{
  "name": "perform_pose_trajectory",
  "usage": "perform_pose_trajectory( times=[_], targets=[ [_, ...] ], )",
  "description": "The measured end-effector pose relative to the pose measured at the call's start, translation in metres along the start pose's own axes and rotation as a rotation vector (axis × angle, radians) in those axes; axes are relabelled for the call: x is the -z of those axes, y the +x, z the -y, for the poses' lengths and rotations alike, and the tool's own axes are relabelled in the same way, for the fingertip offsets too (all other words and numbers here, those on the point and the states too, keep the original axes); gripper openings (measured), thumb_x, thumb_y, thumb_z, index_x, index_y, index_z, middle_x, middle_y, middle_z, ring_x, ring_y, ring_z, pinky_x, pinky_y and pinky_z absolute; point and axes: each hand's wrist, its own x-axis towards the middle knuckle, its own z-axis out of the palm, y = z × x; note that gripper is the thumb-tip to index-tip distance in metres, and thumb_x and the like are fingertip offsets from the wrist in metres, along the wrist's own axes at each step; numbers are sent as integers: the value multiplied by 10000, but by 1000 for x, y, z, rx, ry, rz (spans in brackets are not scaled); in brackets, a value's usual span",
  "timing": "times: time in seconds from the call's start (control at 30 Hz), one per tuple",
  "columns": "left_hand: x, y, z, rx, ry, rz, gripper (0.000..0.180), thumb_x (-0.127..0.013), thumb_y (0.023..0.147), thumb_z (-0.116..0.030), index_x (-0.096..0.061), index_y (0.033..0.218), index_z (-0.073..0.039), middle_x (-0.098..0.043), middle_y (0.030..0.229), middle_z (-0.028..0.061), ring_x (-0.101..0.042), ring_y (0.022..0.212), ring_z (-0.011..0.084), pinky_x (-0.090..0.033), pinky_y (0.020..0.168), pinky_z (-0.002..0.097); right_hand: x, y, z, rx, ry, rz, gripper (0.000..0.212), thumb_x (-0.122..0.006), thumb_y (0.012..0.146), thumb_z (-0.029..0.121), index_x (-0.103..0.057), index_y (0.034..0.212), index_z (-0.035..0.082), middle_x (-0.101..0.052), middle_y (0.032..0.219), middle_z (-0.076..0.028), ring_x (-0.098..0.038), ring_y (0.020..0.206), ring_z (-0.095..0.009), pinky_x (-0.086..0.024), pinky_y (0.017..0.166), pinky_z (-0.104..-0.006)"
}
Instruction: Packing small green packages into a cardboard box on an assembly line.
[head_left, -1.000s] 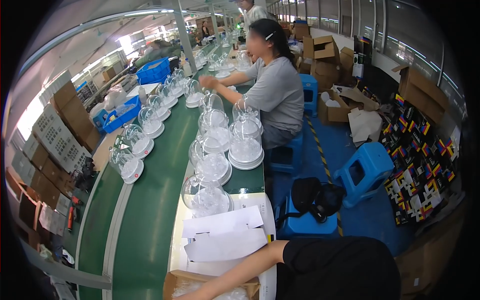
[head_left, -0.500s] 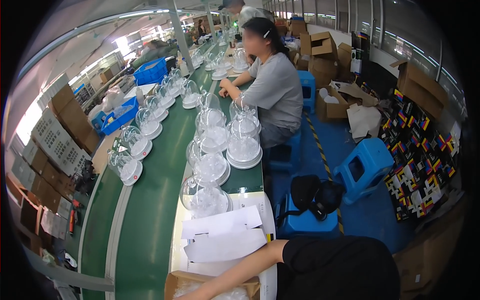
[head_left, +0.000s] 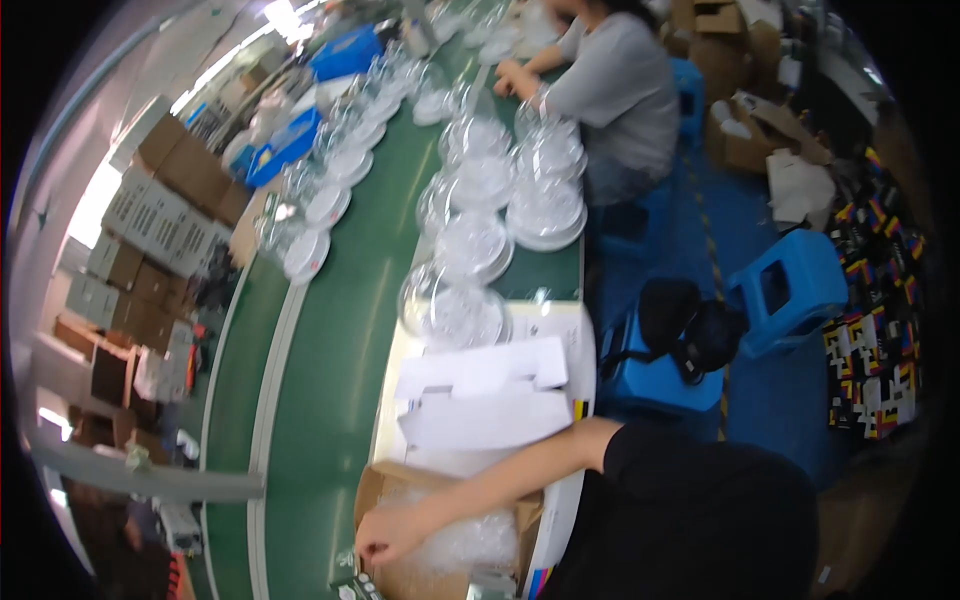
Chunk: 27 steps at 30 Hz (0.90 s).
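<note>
My right arm, in a black sleeve, reaches leftward across an open cardboard box (head_left: 365, 490) at the bottom of the picture. At the box's left edge is my right hand (head_left: 392, 534), fingers curled downward and closed; whatever they hold is hidden and blurred. Crumpled clear plastic (head_left: 470, 540) fills part of the box. Just below the hand lies a small dark green and white carton (head_left: 345, 570). Beyond the box are folded white cardboard pieces (head_left: 485, 410) on a pale sheet. My left hand does not show.
Clear domes on white round bases (head_left: 470, 245) stand in rows along the green bench (head_left: 345, 360). A co-worker in grey (head_left: 625, 90) sits at its far right. Blue stools (head_left: 790, 290) stand on the right, one bearing a black bag (head_left: 670, 315).
The view has swung down and right, so the scene sits further right and the bench's far end is cut off. My right hand has come into view at the box.
</note>
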Motion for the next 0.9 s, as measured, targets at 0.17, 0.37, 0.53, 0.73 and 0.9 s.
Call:
perform_pose_trajectory(
  times=[0.17, 0.37, 0.53, 0.73, 0.9],
  targets=[
    [33, 8, -71, -204, 348, -2, 86, -590, 844, -20, -632, 919, -30, -601, 751, 84, -522, 660, 178, -438, 575, 298, 10, -8, -8, -41, -189, 32, 145, -584, 761, 189, -616, 714, 55, -617, 704, -159, -598, 657, -332, -455, 575, -454],
    [86, 3, -13, -131, 546, 73, 108, -511, 891, 15, -604, 941, 38, -599, 777, 127, -548, 690, 195, -465, 644, 314, 12, 3, -7, -76, -116, 14, 164, -599, 767, 206, -635, 732, 50, -631, 712, -148, -616, 663, -325, -476, 585, -432],
    [72, -5, -19, -102, 708, 150, 210, -483, 874, 24, -613, 1033, -21, -503, 1206, 132, -568, 813, 215, -447, 600, 298, 14, 1, -2, -152, -110, 26, 152, -590, 800, 205, -639, 751, 69, -659, 749, -96, -638, 720, -302, -496, 627, -408],
    [55, 8, -38, -19, 735, 323, 117, -554, 855, -17, -619, 949, 4, -627, 902, 125, -610, 674, 206, -470, 585, 297, 13, 0, 5, -143, -200, 105, 130, -578, 778, 177, -652, 750, 74, -663, 743, -105, -636, 714, -307, -503, 626, -413],
    [64, -3, -12, 157, 668, 333, 85, -588, 843, -62, -640, 864, 2, -640, 737, 112, -583, 578, 180, -459, 542, 303, 17, -5, 7, -208, -121, 72, 131, -590, 781, 193, -653, 767, 79, -665, 747, -104, -642, 723, -305, -507, 639, -407]
  ],
)
